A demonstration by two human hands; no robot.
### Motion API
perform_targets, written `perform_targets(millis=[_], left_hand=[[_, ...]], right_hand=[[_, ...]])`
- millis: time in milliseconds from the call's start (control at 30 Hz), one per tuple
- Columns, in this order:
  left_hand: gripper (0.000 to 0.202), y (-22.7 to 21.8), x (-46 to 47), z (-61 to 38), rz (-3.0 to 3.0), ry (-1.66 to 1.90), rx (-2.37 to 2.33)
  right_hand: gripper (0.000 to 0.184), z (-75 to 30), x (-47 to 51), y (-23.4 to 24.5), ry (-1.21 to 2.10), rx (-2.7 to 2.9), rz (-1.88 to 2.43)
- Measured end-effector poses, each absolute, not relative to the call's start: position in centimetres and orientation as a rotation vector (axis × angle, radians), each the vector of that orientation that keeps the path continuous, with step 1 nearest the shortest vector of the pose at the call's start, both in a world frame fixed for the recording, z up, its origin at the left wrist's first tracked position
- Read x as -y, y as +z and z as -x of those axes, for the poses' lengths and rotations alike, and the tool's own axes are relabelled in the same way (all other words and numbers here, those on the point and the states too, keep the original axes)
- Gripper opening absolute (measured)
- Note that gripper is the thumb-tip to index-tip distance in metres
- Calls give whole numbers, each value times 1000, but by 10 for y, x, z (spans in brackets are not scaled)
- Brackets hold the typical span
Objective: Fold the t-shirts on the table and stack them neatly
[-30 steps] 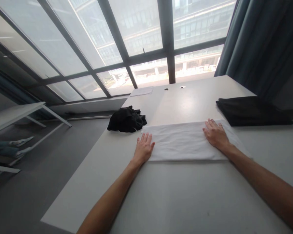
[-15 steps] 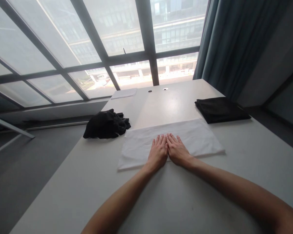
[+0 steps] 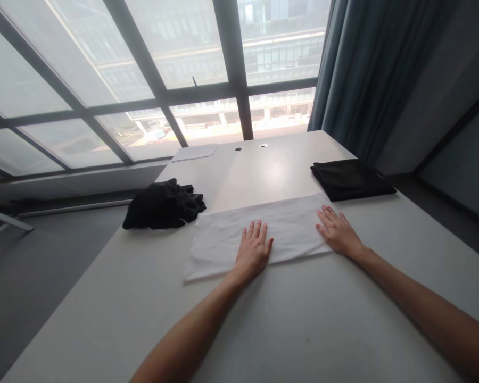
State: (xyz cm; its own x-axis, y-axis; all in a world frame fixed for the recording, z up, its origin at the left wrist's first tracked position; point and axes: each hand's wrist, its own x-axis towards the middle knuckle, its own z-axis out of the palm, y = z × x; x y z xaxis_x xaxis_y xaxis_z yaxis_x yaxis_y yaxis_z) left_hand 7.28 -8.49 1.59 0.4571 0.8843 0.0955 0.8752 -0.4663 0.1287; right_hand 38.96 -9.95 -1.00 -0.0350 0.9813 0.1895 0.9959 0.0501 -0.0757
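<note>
A white cloth [image 3: 291, 223], folded into a long rectangle, lies flat across the table in front of me. Near its middle my left hand [image 3: 253, 247] rests palm down, fingers stretched out over the fabric. At the cloth's right end lies my right hand [image 3: 337, 231], also flat with the fingers a little spread; it covers part of that edge. Faint creases run over the cloth, mostly toward the left. Neither hand grips anything.
The white table [image 3: 279, 170] carries a crumpled black cloth [image 3: 163, 205] on the left and a folded black cloth [image 3: 351, 179] on the right. A flat white sheet [image 3: 194, 152] lies at the far left edge. Behind stand windows and a blue-grey curtain [image 3: 359, 69].
My right hand has slid from beside my left hand to the right end of the white cloth. The left hand remains near the middle. The view has shifted slightly.
</note>
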Motion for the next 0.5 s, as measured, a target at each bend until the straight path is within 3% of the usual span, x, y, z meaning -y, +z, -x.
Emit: perform_targets(millis=[500], left_hand=[[59, 12, 42, 73, -2387, 157, -2110]], right_hand=[[59, -386, 98, -16, -102, 2092, 1998]])
